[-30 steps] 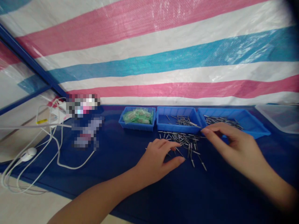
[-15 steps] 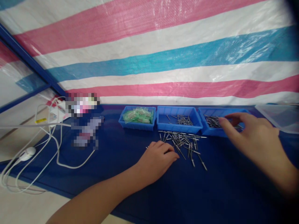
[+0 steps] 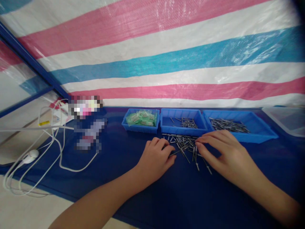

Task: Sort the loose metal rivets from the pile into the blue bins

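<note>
A loose pile of metal blind rivets lies on the dark blue table in front of the trays. My left hand rests at the left side of the pile, fingers curled, with one rivet between thumb and forefinger. At the pile's right edge is my right hand; its thumb and forefinger are a little apart, their tips by the rivets. Behind the pile, a blue middle tray contains some rivets. The blue right tray contains more, heaped toward its left.
A smaller blue tray holds green plastic packets. White cables loop over the table's left side, near blurred items. A clear plastic lid or box is at the far right. Striped sheeting hangs behind.
My right hand has moved left and down from over the right tray to the pile's edge. My left hand has shifted slightly left, with thumb and forefinger now around a rivet.
</note>
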Demonstrator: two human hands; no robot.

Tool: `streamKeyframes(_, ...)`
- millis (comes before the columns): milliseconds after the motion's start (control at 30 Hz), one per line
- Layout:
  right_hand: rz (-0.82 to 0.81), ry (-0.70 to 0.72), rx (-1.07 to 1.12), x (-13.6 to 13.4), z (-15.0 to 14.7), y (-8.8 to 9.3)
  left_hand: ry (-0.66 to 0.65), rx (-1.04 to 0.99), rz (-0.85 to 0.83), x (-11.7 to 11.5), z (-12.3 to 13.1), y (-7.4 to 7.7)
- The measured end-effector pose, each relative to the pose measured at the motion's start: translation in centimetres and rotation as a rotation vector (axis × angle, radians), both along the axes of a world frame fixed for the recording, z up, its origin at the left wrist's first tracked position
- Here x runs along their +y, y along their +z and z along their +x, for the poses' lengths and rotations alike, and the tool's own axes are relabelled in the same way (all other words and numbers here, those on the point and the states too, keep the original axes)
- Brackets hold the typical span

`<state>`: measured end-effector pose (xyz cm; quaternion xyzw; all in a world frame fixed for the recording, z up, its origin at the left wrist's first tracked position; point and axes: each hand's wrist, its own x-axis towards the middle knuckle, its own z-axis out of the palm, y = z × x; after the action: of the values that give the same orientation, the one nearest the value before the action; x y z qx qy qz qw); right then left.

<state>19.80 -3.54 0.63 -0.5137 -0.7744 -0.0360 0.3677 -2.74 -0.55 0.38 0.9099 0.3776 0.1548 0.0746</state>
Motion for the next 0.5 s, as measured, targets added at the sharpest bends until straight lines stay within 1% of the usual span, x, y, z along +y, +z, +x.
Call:
streamKeyframes(167,-0.045,0.017,0.018,-0.1,-0.2,-0.4,0.013,0.031,-0.012,0.0,0.0,0.3)
streamKeyframes(267,-0.082,0.047,0.042,-0.3,-0.7,-0.5,0.018,0.009,-0.006,0.0,0.2,0.5)
streamKeyframes(367,-0.16,0.117,0.065,-0.6,-1.5,-0.6,0.012,-0.084,-0.036,-0.2,0.4,0.8)
streamKeyframes(500,-0.253,0.221,0.138,-1.2,-2.5,-0.6,-0.029,-0.243,-0.147,-0.3,0.6,1.0)
